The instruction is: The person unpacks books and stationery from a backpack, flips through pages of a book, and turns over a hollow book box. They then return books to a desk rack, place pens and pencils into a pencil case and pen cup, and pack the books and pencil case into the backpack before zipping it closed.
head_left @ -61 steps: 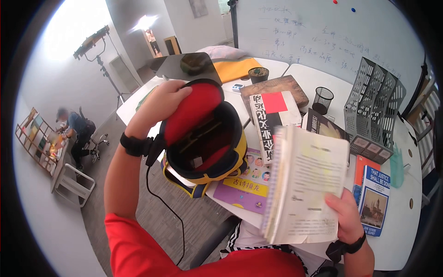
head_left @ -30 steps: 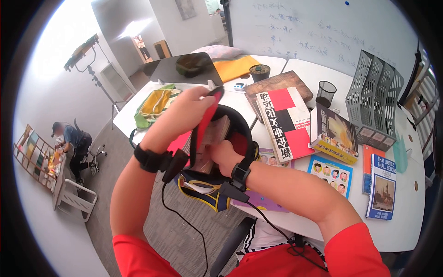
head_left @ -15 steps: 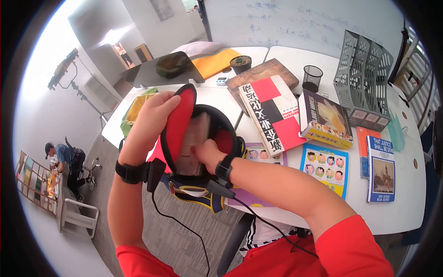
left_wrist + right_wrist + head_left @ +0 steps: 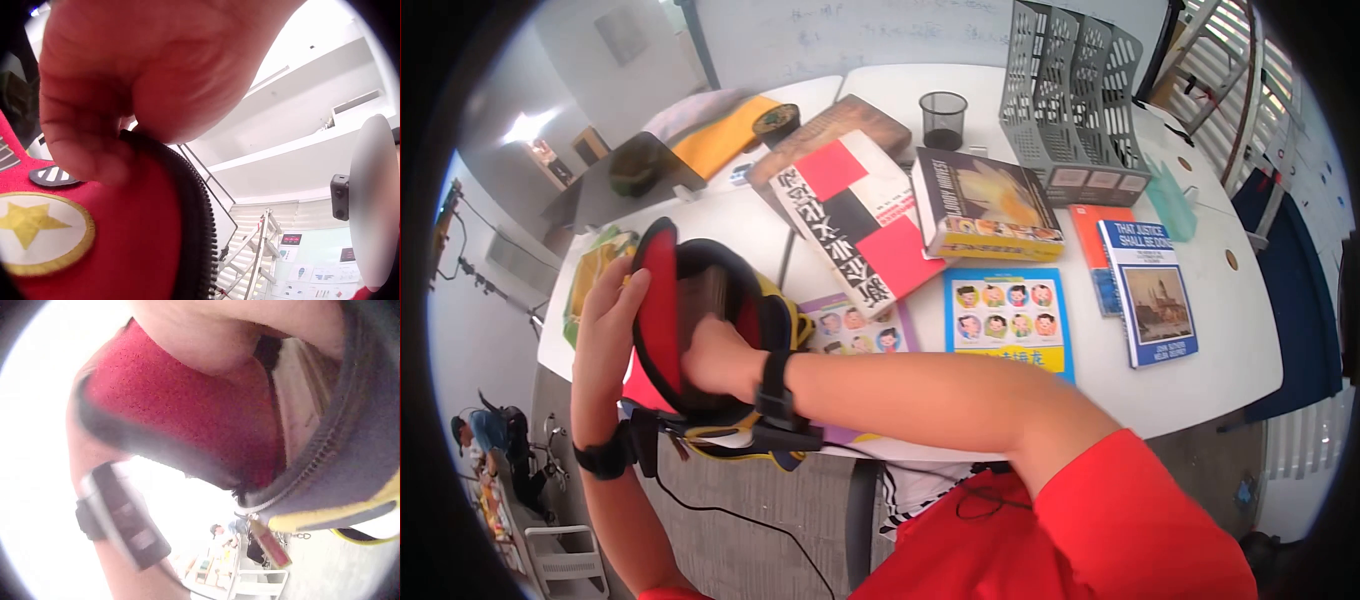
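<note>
In the head view my left hand [image 4: 605, 320] grips the raised red-lined flap [image 4: 658, 300] of a navy and yellow school bag [image 4: 772, 310] at the table's left edge. The left wrist view has my fingers curled over the flap's zippered rim [image 4: 200, 212], beside a yellow star patch [image 4: 34, 224]. My right hand [image 4: 718, 355] reaches into the bag's opening, against a thick book [image 4: 303, 406] that stands inside. The bag's wall and flap hide its fingertips, so I cannot tell whether they hold the book.
On the table lie a black, white and red book [image 4: 850, 225], a thick flower-cover book [image 4: 990, 205], a blue picture book [image 4: 1005, 310] and a blue-and-white book [image 4: 1155, 295]. Behind stand a mesh pen cup [image 4: 943, 122] and a grey file rack [image 4: 1075, 110]. A person [image 4: 490, 435] works far left.
My right hand has carried the book from over the table into the bag and is still in there. The left hand keeps hold of the flap. The head view has turned right.
</note>
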{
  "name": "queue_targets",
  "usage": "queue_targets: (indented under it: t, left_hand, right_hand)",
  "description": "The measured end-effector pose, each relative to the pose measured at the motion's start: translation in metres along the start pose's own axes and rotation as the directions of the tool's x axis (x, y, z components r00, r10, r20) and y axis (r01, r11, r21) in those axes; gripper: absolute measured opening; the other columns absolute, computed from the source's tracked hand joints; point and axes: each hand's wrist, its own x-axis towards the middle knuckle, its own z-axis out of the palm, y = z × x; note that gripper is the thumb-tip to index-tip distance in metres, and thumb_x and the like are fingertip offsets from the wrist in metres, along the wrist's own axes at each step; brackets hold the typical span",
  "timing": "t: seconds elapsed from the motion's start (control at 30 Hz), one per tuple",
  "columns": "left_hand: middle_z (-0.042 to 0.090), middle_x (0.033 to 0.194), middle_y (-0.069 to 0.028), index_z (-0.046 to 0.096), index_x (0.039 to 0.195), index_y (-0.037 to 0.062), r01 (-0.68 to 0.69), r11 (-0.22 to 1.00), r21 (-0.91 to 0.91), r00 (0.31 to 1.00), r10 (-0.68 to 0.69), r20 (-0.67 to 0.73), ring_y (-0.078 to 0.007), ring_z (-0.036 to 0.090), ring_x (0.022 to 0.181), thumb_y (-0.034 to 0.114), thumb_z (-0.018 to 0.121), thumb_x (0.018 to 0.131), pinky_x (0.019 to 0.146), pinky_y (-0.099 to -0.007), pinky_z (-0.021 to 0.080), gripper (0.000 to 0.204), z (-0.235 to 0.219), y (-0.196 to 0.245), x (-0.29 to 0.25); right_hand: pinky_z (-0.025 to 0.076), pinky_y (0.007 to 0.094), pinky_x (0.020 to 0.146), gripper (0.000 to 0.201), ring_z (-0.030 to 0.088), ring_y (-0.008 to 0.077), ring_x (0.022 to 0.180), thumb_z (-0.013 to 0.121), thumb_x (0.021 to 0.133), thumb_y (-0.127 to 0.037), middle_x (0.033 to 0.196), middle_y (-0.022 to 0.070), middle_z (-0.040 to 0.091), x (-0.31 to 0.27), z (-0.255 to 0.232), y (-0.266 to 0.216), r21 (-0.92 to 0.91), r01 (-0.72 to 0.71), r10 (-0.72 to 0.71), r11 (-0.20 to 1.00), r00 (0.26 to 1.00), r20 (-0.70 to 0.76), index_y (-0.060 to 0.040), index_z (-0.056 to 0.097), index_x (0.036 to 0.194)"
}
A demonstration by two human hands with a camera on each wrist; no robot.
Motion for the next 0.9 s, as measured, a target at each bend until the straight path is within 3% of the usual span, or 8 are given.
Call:
queue_targets:
  t: [0.1,0.17,0.27,0.3,0.37,0.47,0.63,0.9]
  left_hand:
    - [0.063,0.11,0.0002,0.054,0.149,0.0059,0.152,0.987,-0.052,0.988,-0.153,-0.009,-0.006,0.057,0.1,0.018,0.06,0.107,0.086,-0.0224,0.047,0.043,0.015,0.011,-0.03]
    - [0.062,0.114,-0.0019,0.051,0.152,0.0076,0.031,0.998,0.063,0.994,-0.025,-0.104,-0.0085,0.058,0.104,0.013,0.06,0.105,0.088,-0.0248,0.047,0.048,0.034,0.005,-0.061]
    - [0.061,0.13,-0.012,0.052,0.149,0.0023,-0.167,0.904,0.393,0.902,0.301,-0.309,-0.0216,0.06,0.118,-0.005,0.062,0.094,0.102,-0.0367,0.048,0.056,0.081,0.02,-0.112]
    - [0.064,0.125,-0.0168,0.056,0.139,-0.0043,-0.271,0.805,0.528,0.846,0.461,-0.269,-0.033,0.062,0.114,-0.011,0.065,0.085,0.099,-0.0444,0.049,0.056,0.097,0.018,-0.127]
    - [0.067,0.115,-0.0181,0.063,0.126,-0.0006,-0.529,0.786,0.321,0.813,0.578,-0.076,-0.0383,0.065,0.107,-0.008,0.074,0.075,0.095,-0.0483,0.051,0.052,0.136,0.026,-0.142]
    - [0.068,0.111,-0.0175,0.067,0.121,0.0005,-0.495,0.856,0.151,0.865,0.468,0.182,-0.0394,0.066,0.103,0.005,0.084,0.077,0.088,-0.0479,0.054,0.047,0.196,0.023,-0.142]
    - [0.069,0.118,-0.0195,0.064,0.129,-0.0011,-0.491,0.868,0.079,0.852,0.459,0.252,-0.0391,0.066,0.109,0.004,0.081,0.081,0.094,-0.0455,0.053,0.051,0.232,0.028,-0.124]
    - [0.062,0.144,-0.0192,0.047,0.155,0.0007,0.025,0.958,-0.286,0.971,0.044,0.234,-0.025,0.063,0.125,0.02,0.069,0.102,0.1,-0.0381,0.053,0.06,0.264,0.048,-0.056]
  right_hand:
    - [0.052,0.0509,0.097,0.033,0.065,0.0465,0.108,0.069,0.087,-0.017,0.108,0.0292,0.068,-0.077,-0.076,-0.005,-0.197,0.646,-0.657,0.737,0.754,0.011,0.008,0.068,0.108]
    - [0.055,0.0452,0.091,0.029,0.07,0.0388,0.104,0.072,0.093,-0.017,0.108,0.0199,0.073,-0.124,-0.147,-0.003,-0.355,0.627,-0.604,0.693,0.774,0.189,0.0014,0.072,0.115]
    - [0.055,0.0431,0.09,0.032,0.068,0.0369,0.104,0.075,0.093,-0.016,0.111,0.0178,0.072,-0.195,-0.239,0.032,-0.681,0.376,-0.468,0.628,0.882,0.056,0.0003,0.07,0.119]
    - [0.054,0.0443,0.09,0.035,0.067,0.0374,0.103,0.078,0.09,-0.017,0.112,0.0181,0.071,-0.217,-0.261,0.046,-0.735,0.275,-0.417,0.62,0.909,-0.012,0.0007,0.07,0.119]
    - [0.052,0.0459,0.1,0.045,0.064,0.0393,0.117,0.083,0.086,-0.018,0.125,0.0198,0.068,-0.262,-0.284,0.059,-0.772,0.147,-0.302,0.618,0.951,-0.061,0.0002,0.069,0.123]
    - [0.039,0.0516,0.118,0.065,0.042,0.0449,0.148,0.088,0.082,-0.027,0.153,0.0236,0.05,-0.315,-0.295,0.076,-0.868,0.023,-0.279,0.496,0.951,-0.134,-0.0017,0.064,0.137]
    - [0.041,0.0511,0.117,0.063,0.045,0.044,0.146,0.087,0.085,-0.027,0.151,0.0224,0.052,-0.351,-0.296,0.089,-0.837,0.014,-0.299,0.547,0.937,-0.18,-0.0016,0.063,0.137]
    - [0.052,0.0434,0.105,0.049,0.062,0.0374,0.127,0.083,0.089,-0.021,0.135,0.0188,0.064,-0.365,-0.322,0.092,-0.648,0.052,-0.357,0.76,0.867,-0.348,-0.0018,0.067,0.131]
